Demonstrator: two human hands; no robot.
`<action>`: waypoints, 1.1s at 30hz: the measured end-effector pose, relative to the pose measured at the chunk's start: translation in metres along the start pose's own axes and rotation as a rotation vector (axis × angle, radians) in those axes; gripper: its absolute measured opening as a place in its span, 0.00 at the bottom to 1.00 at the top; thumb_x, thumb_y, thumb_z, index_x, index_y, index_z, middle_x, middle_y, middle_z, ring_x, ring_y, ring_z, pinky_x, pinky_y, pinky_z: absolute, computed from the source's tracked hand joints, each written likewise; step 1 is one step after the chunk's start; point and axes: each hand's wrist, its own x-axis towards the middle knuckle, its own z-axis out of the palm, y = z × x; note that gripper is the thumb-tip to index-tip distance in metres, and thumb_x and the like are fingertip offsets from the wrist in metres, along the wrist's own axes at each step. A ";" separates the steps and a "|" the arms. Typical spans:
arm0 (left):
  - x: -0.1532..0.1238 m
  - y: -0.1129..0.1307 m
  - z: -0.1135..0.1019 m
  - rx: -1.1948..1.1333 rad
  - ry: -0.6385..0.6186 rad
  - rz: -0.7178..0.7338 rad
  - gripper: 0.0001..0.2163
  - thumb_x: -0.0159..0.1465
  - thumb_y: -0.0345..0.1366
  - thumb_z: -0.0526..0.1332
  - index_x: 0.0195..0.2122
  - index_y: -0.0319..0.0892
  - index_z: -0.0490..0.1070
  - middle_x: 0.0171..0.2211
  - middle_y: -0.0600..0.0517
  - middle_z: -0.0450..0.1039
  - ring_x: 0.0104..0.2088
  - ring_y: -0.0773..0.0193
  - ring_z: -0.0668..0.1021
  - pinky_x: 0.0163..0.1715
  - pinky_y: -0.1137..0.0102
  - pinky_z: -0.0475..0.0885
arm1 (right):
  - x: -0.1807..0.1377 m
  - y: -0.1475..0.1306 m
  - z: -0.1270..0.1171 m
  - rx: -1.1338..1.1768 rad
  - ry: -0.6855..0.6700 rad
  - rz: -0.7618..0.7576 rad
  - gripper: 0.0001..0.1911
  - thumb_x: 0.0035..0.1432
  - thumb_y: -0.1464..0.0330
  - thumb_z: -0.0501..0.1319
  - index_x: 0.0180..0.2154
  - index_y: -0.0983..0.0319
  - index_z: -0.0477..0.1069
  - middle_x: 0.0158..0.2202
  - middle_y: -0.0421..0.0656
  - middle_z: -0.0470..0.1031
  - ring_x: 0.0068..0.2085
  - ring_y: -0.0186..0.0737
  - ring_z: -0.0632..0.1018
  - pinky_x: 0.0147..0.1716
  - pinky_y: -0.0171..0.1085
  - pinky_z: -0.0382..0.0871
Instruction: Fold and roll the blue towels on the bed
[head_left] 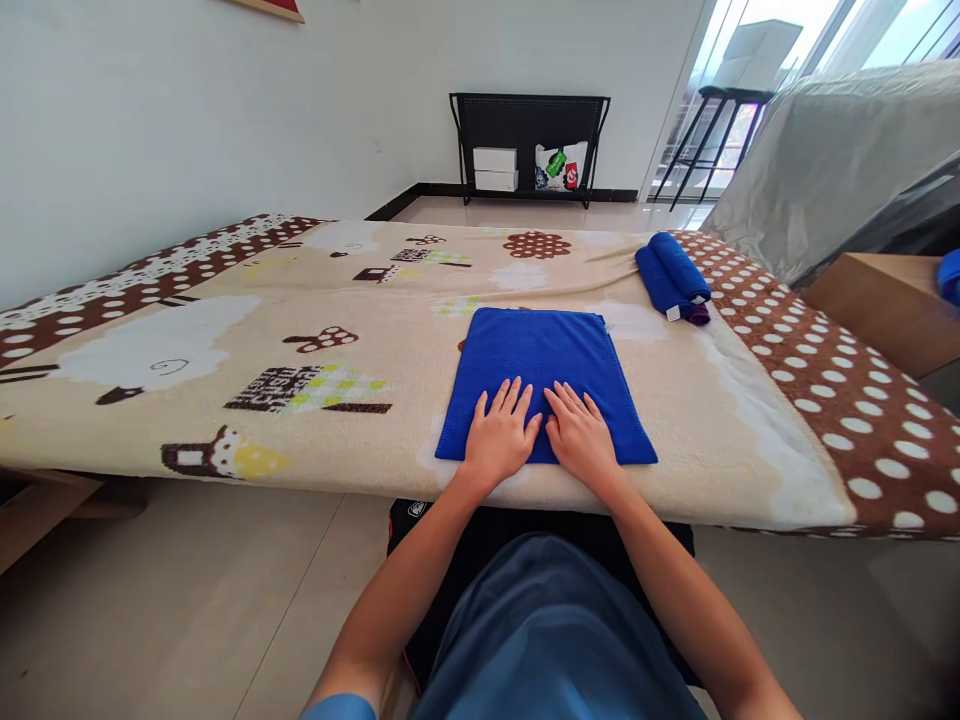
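A blue towel (pixel 536 350) lies spread flat near the front edge of the bed, with a small white tag at its far right corner. On its near left part rests my left hand (pixel 501 435), palm down with the fingers stretched out. My right hand (pixel 581 430) lies the same way on the near right part, a short gap from the left one. Neither hand holds anything. Farther back to the right, rolled blue towels (pixel 673 275) lie side by side, with white tags and a bit of purple cloth at their near end.
A beige patterned blanket (pixel 405 390) covers the bed, with a brown polka-dot border. Beyond it a black rack (pixel 532 125) holds white boxes (pixel 495 170) and a printed bag. To the right stand a wooden box (pixel 862 305), a plastic-covered piece of furniture (pixel 840 150) and a stool (pixel 727 100).
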 end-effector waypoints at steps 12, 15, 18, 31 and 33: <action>-0.040 -0.053 -0.012 0.055 -0.012 -0.121 0.29 0.74 0.50 0.40 0.72 0.43 0.53 0.73 0.50 0.48 0.73 0.58 0.54 0.71 0.52 0.53 | -0.037 0.058 -0.013 -0.098 0.075 0.111 0.28 0.71 0.66 0.43 0.67 0.64 0.60 0.69 0.43 0.58 0.71 0.40 0.59 0.71 0.48 0.52; -0.044 -0.061 -0.020 0.050 -0.067 -0.112 0.27 0.75 0.47 0.41 0.71 0.43 0.53 0.72 0.50 0.50 0.72 0.59 0.56 0.70 0.50 0.54 | -0.040 0.066 -0.020 -0.106 0.025 0.119 0.27 0.70 0.67 0.43 0.66 0.65 0.62 0.69 0.44 0.59 0.71 0.41 0.60 0.70 0.49 0.53; -0.028 -0.062 -0.032 0.032 -0.123 -0.094 0.26 0.74 0.45 0.41 0.70 0.42 0.57 0.71 0.47 0.55 0.71 0.56 0.59 0.70 0.47 0.53 | -0.023 0.064 -0.031 -0.125 -0.020 0.095 0.26 0.69 0.69 0.44 0.64 0.66 0.65 0.67 0.48 0.62 0.70 0.45 0.62 0.70 0.52 0.53; 0.113 -0.076 0.008 -0.035 -0.227 0.065 0.30 0.73 0.48 0.41 0.73 0.40 0.48 0.74 0.45 0.42 0.74 0.57 0.48 0.71 0.53 0.44 | 0.105 0.070 -0.003 0.017 -0.247 -0.075 0.31 0.72 0.54 0.44 0.70 0.58 0.53 0.73 0.44 0.49 0.74 0.38 0.50 0.73 0.46 0.42; 0.104 -0.095 0.007 -0.024 -0.195 -0.006 0.31 0.73 0.51 0.39 0.73 0.42 0.47 0.74 0.45 0.41 0.74 0.55 0.47 0.71 0.50 0.43 | 0.100 0.093 -0.008 -0.017 -0.193 0.062 0.32 0.73 0.53 0.40 0.70 0.61 0.53 0.73 0.48 0.48 0.74 0.41 0.49 0.72 0.51 0.42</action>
